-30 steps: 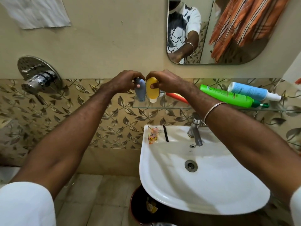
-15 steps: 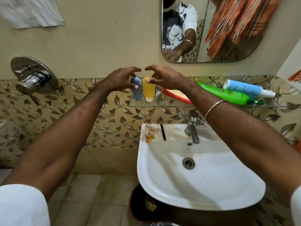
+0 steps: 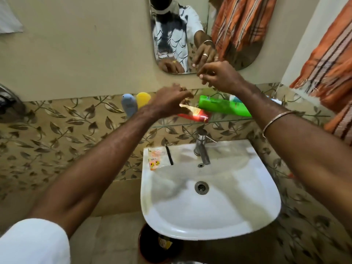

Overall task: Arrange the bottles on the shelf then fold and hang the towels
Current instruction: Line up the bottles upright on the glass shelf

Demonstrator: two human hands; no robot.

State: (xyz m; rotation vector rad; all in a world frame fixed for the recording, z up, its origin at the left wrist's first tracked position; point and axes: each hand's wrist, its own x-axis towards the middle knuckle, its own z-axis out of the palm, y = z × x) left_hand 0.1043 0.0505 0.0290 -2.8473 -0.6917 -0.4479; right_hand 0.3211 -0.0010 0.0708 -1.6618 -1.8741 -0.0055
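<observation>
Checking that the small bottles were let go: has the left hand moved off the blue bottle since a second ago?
Yes. The left hand has let go and shifted right along the shelf, past the upright blue bottle and yellow bottle, to the red tube.

Single head-worn view, looking forward and down over the sink (image 3: 209,216), close range, facing the wall mirror (image 3: 238,54) above it

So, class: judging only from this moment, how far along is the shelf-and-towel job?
Done: blue bottle and yellow bottle stand side by side on the glass shelf. In hand: left hand reaches for the red tube; right hand hovers empty. Left: green bottle lies flat; orange towel hangs unfolded.
</observation>
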